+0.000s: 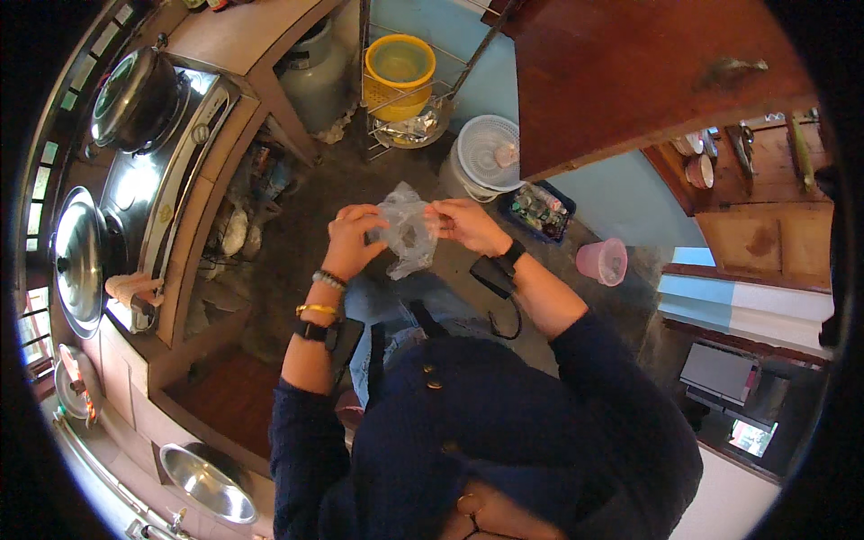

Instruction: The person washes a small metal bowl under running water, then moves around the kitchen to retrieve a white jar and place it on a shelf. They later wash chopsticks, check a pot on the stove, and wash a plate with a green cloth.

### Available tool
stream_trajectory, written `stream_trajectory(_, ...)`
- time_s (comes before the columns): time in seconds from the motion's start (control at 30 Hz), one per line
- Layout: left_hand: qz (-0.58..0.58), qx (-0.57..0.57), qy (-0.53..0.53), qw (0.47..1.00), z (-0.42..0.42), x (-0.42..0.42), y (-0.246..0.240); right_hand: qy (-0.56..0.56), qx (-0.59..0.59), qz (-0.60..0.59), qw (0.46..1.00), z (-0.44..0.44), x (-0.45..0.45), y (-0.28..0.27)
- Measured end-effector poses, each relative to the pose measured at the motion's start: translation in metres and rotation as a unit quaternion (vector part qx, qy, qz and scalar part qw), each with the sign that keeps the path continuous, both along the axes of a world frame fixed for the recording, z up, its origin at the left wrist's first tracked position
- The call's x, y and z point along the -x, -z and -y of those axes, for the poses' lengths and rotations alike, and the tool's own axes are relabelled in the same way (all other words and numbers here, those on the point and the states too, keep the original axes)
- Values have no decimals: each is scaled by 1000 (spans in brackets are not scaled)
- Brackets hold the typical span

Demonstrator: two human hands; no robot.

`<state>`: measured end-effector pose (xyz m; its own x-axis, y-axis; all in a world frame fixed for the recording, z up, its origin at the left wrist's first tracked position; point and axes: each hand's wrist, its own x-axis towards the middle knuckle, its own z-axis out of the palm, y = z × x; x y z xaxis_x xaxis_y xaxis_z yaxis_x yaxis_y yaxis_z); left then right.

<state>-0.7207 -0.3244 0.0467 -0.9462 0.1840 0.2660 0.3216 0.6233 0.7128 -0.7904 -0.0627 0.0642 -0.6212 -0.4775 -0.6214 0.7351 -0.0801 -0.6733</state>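
Note:
A crumpled clear plastic bag (409,233) is stretched between my two hands in front of my body, above the floor. My left hand (356,237) grips its left side, the thumb lower than the curled fingers. At the opposite side, my right hand (469,226) pinches the bag between thumb and fingertips. Through the thin film a darker patch shows near the middle; whether that is an opening I cannot tell. A black strap with a dark device (495,277) sits at my right wrist.
On the left counter stand a gas stove (138,182), a dark pot (131,101) and a lidded pan (82,260). Ahead are a wire rack with yellow basins (399,64) and a white bucket with a strainer (489,152). A blue crate (540,210) and pink bin (602,262) stand on the right.

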Motion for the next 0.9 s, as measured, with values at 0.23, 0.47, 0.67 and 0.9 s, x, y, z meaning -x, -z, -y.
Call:
stream_trajectory(0.23, 92, -115, 53, 988, -14, 89, 44, 151, -20, 74, 986, -25, 47, 38)
stream_trajectory(0.47, 206, -35, 119, 971, -12, 182, 83, 189, 10, 109, 976, -38, 96, 82)
stream_trajectory(0.67, 355, -265, 124, 888, 12, 248, 105, 236, -20, 95, 967, -26, 125, 114)
stream_trajectory(0.9, 326, -196, -10, 925, 33, 298, 165, 195, -106, 72, 972, 9, 143, 101)
